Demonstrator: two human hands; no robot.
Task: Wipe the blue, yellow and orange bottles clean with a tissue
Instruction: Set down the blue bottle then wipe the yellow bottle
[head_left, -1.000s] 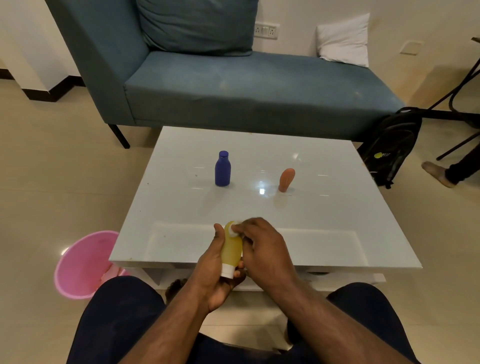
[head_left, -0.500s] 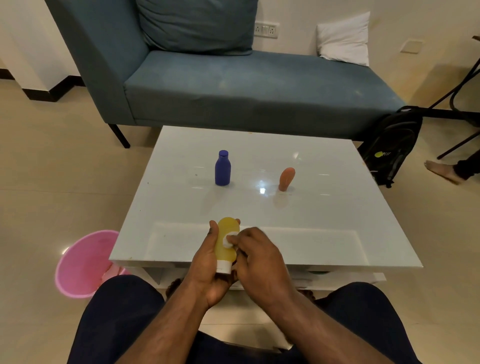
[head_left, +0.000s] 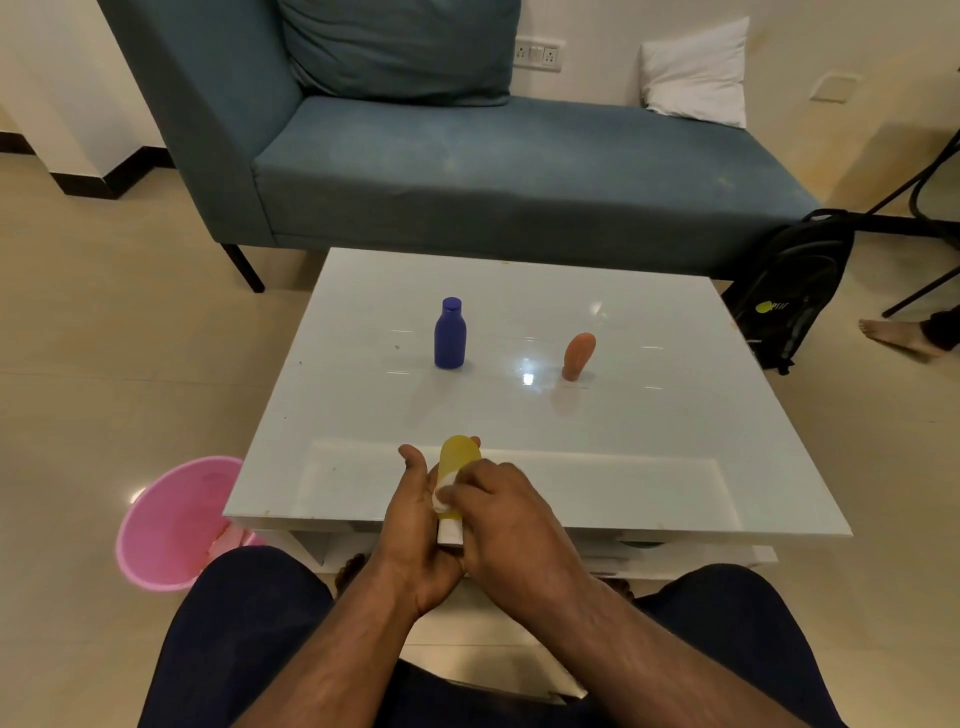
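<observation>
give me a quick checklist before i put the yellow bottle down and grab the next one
1. Yellow bottle held firmly in the left hand: ok.
2. Tissue in the right hand, pressed against the bottle: ok.
3. Yellow bottle fully wiped: cannot tell, hands cover its lower part.
4. Blue bottle upright on the table, clear to reach: ok.
5. Orange bottle standing, leaning slightly: ok.
6. Free table space near the front edge to set the yellow bottle: ok.

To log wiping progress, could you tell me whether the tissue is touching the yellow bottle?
Touching. The head view shows the right hand pressing the white tissue flat against the yellow bottle, with no gap visible.
</observation>
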